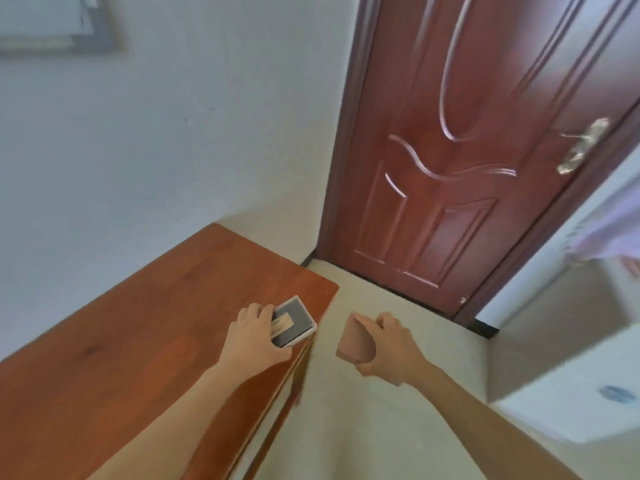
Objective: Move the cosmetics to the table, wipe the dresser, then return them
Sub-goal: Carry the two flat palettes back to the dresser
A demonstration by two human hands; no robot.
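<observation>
The near end of the flat grey white-rimmed box (297,318) is covered by the left hand (254,336); the print on its tan label (282,324) is blurred. The right edge of the dusty-pink flat case (356,341) is hidden by the right hand (393,344).

At seven o'clock the left hand (254,336) grips a grey box (294,322) at the wooden table's (138,323) edge; at five o'clock the right hand (389,344) holds a pink case (356,341).
</observation>
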